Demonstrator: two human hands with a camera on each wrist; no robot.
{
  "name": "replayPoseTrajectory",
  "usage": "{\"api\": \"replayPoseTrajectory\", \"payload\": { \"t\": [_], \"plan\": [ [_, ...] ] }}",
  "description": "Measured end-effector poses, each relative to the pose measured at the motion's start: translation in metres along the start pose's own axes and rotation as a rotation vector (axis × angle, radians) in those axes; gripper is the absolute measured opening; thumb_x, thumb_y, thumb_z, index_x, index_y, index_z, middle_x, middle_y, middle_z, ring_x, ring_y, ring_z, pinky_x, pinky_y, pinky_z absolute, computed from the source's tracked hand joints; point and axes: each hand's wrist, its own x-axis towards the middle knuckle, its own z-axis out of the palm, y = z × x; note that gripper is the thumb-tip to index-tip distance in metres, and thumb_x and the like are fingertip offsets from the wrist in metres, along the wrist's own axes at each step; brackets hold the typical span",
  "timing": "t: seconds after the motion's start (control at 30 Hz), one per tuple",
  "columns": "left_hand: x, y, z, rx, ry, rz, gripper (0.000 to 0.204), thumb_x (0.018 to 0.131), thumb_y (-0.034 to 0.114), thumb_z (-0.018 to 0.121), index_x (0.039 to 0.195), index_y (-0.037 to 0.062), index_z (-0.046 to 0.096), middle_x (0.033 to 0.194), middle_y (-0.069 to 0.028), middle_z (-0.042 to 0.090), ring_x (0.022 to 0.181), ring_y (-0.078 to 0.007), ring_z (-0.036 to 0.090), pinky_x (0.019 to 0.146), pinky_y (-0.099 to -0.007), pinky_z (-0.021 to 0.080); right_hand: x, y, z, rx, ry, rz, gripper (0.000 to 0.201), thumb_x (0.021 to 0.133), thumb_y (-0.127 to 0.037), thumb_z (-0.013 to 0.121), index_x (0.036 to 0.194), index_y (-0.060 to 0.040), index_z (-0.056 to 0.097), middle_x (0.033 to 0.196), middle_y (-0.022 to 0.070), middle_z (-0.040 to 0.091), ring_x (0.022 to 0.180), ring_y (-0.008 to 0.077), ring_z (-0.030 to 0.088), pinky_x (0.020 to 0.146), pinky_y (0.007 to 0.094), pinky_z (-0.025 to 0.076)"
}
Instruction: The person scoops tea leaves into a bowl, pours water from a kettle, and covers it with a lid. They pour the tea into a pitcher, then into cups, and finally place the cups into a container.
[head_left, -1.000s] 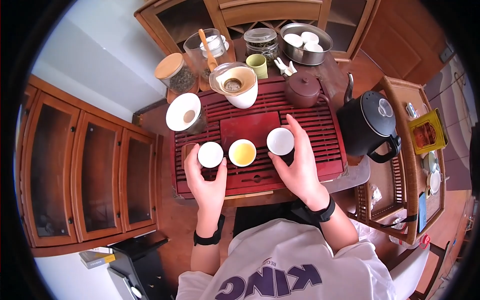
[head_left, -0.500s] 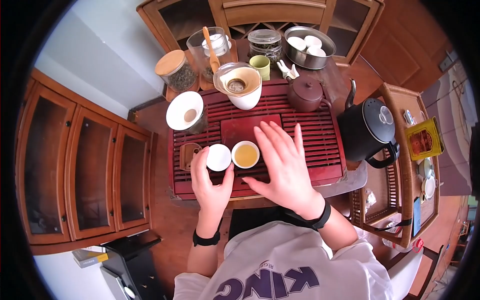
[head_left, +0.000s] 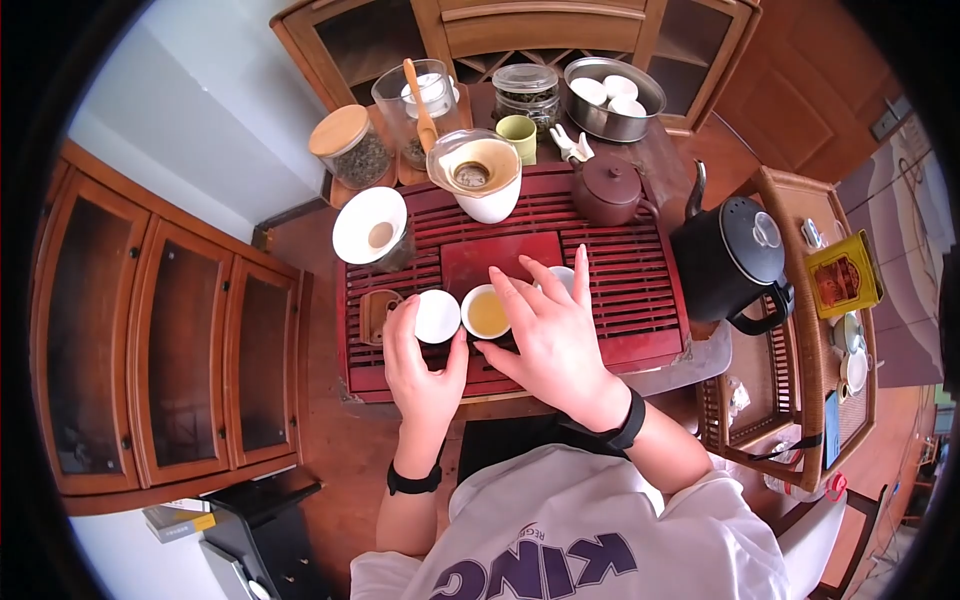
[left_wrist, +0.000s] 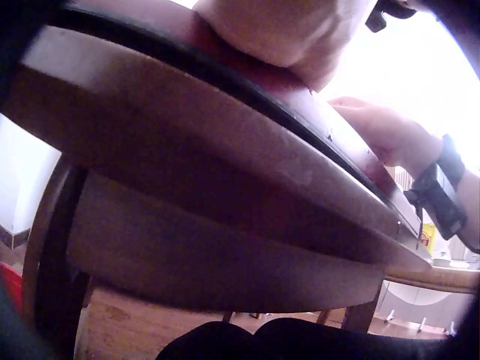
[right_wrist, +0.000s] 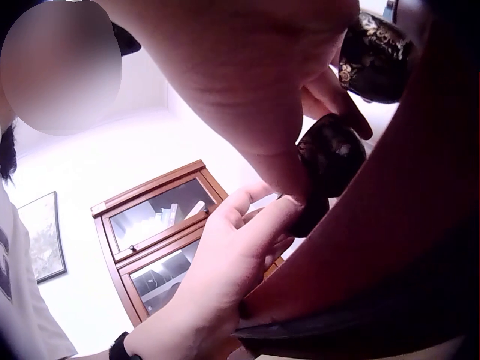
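Observation:
In the head view, three small cups stand in a row on the red slatted tea tray (head_left: 640,344). My left hand (head_left: 425,372) curls thumb and fingers around the left white cup (head_left: 437,316). Close beside it is the middle cup of yellow tea (head_left: 486,312), held at its right and near sides by my right hand (head_left: 563,354). Behind the right fingers, the third cup (head_left: 566,277) is partly hidden. The right wrist view shows the dark outside of a cup (right_wrist: 334,154) between the right thumb and fingers; the left hand (right_wrist: 225,255) is close by.
A glass vessel with a white strainer (head_left: 371,228), a white pitcher with a filter (head_left: 487,200) and a brown teapot (head_left: 608,190) stand farther back. The black kettle (head_left: 738,250) is right of the tray. Jars (head_left: 350,145) and a metal bowl (head_left: 614,122) line the back.
The left hand and its cup have shifted right, closer to the tea cup. My right hand has let go of the right cup, moved left and taken hold of the tea cup.

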Motion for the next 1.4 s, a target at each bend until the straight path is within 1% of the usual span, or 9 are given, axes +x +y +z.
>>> {"api": "replayPoseTrajectory", "payload": {
  "t": [0.3,0.57,0.7,0.73,0.77,0.87,1.07,1.2,1.4],
  "plan": [
    [-0.003,-0.003,0.001,0.012,0.003,0.023,0.067,0.074,0.004,0.081,0.134,0.0023,0.051,0.126,-0.0201,0.060,0.115,-0.0402,0.061,0.101,-0.0497,0.049,-0.002,0.004,-0.003,0.101,0.024,-0.036,0.052,0.068,-0.026,0.083,0.113,-0.0051,0.069,0.103,0.0080,0.072,0.118,0.0309,0.061,0.119,0.0679,0.013],
    [-0.004,0.000,-0.001,0.023,-0.004,-0.022,0.073,0.075,0.010,0.083,0.139,0.0022,0.047,0.131,-0.0184,0.060,0.121,-0.0423,0.057,0.107,-0.0524,0.044,0.005,-0.011,-0.050,0.526,-0.023,-0.039,0.053,0.060,-0.020,0.084,0.108,-0.0075,0.067,0.101,0.0081,0.067,0.106,0.0290,0.064,0.120,0.0640,0.017],
    [-0.004,0.001,-0.001,0.047,0.005,-0.016,0.072,0.077,0.011,0.083,0.139,0.0021,0.047,0.131,-0.0180,0.060,0.121,-0.0425,0.057,0.107,-0.0527,0.044,0.007,-0.020,-0.081,0.706,-0.074,-0.063,0.057,0.060,-0.019,0.084,0.112,-0.0077,0.064,0.104,0.0080,0.065,0.102,0.0301,0.065,0.117,0.0612,0.027],
    [-0.004,0.002,0.000,0.047,-0.005,-0.036,0.071,0.077,0.011,0.082,0.138,0.0018,0.048,0.131,-0.0182,0.059,0.121,-0.0427,0.057,0.106,-0.0528,0.044,0.008,-0.020,-0.088,0.721,-0.089,-0.096,0.059,0.061,-0.015,0.085,0.114,-0.0065,0.062,0.107,0.0088,0.064,0.100,0.0290,0.065,0.109,0.0536,0.042],
    [-0.005,0.002,0.000,0.047,-0.014,-0.057,0.071,0.077,0.012,0.082,0.138,0.0015,0.048,0.131,-0.0184,0.059,0.121,-0.0428,0.056,0.106,-0.0529,0.044,0.008,-0.020,-0.093,0.721,-0.089,-0.095,0.059,0.061,-0.015,0.085,0.114,-0.0065,0.062,0.107,0.0088,0.064,0.100,0.0290,0.065,0.109,0.0536,0.042],
    [-0.005,0.002,0.000,0.054,-0.022,-0.074,0.070,0.077,0.012,0.082,0.137,0.0012,0.048,0.130,-0.0190,0.059,0.121,-0.0429,0.056,0.105,-0.0529,0.045,0.005,-0.023,-0.108,0.914,-0.115,-0.050,0.067,0.058,-0.006,0.088,0.117,0.0002,0.058,0.108,0.0142,0.058,0.098,0.0242,0.062,0.098,0.0395,0.052],
    [-0.003,0.001,0.000,0.067,-0.020,-0.024,0.068,0.078,0.012,0.082,0.136,0.0006,0.049,0.128,-0.0195,0.058,0.119,-0.0428,0.057,0.106,-0.0531,0.044,0.001,-0.013,-0.124,0.915,-0.063,-0.064,0.074,0.056,-0.011,0.090,0.119,-0.0001,0.054,0.109,0.0126,0.054,0.097,0.0198,0.057,0.087,0.0309,0.047],
    [-0.004,-0.002,0.001,0.067,-0.010,-0.003,0.068,0.077,0.012,0.082,0.136,0.0000,0.049,0.128,-0.0198,0.058,0.118,-0.0425,0.057,0.107,-0.0536,0.044,0.000,-0.007,-0.121,0.991,0.035,0.062,0.067,0.061,-0.008,0.090,0.119,-0.0007,0.058,0.116,0.0109,0.055,0.105,0.0187,0.058,0.091,0.0312,0.048],
    [-0.003,-0.001,0.001,0.068,-0.006,0.004,0.069,0.077,0.011,0.082,0.136,-0.0003,0.049,0.126,-0.0200,0.059,0.116,-0.0425,0.058,0.106,-0.0545,0.045,-0.009,0.009,-0.103,0.839,0.088,0.169,0.063,0.064,-0.003,0.085,0.121,-0.0005,0.058,0.118,0.0106,0.054,0.110,0.0197,0.059,0.095,0.0322,0.049]
  ]
}}
